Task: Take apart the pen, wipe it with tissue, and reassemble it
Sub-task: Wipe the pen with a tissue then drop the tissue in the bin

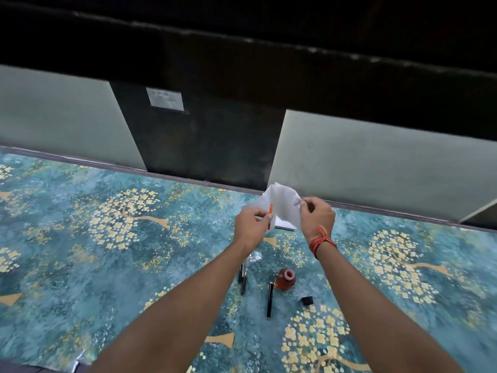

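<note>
Pen part (270, 217), orange, pinched in left hand (251, 224); right hand (317, 215) grips tissue (282, 208).

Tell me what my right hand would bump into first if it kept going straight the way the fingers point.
The right hand points left, toward the tissue it already pinches. Just past that it would likely meet the small orange pen part in the left hand, though depth is unclear.

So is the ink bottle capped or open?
Open: the ink bottle shows a bare round mouth, and a small black cap lies apart on the tablecloth.
</note>
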